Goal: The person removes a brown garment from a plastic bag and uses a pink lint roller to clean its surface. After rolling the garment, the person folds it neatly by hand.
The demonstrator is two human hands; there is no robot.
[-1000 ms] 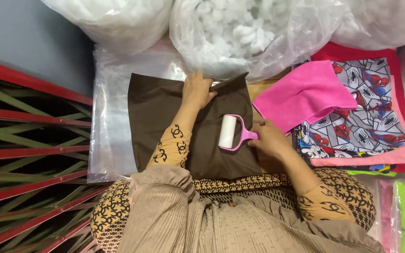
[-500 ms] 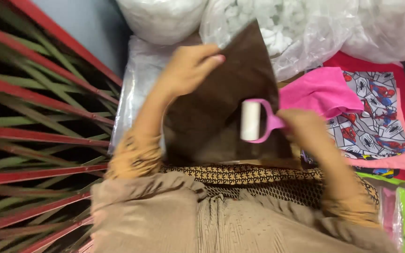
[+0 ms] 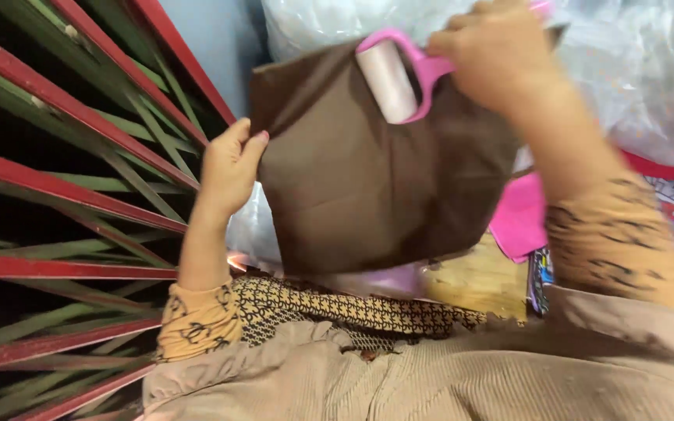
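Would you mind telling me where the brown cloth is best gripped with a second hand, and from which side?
Probably at its upper right corner, coming from the right. The brown cloth hangs lifted, pinched only at its left edge by the left hand, so the lower part droops. The right hand is already up there but is full with the pink lint roller, which lies against the cloth.

Brown cloth (image 3: 368, 179) lifted, pinched at its edge by left hand (image 3: 228, 168); pink lint roller (image 3: 399, 74) gripped in right hand (image 3: 501, 54), against cloth's top.
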